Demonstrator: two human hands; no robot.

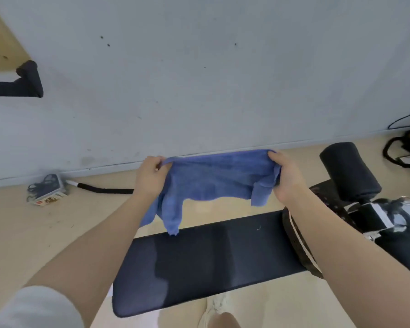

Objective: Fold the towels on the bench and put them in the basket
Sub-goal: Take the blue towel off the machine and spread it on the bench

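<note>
Towel (213, 178), blue, held mid-frame above desk (211, 261); my left hand (149, 176) and right hand (287, 178) each pinch a top corner. Step: spreading for fold; next, lay it flat

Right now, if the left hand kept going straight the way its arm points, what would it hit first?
Probably the grey wall. The left hand, gripping the blue towel, points up and away over the floor, and nothing else shows in that line, though depth is hard to judge.
</note>
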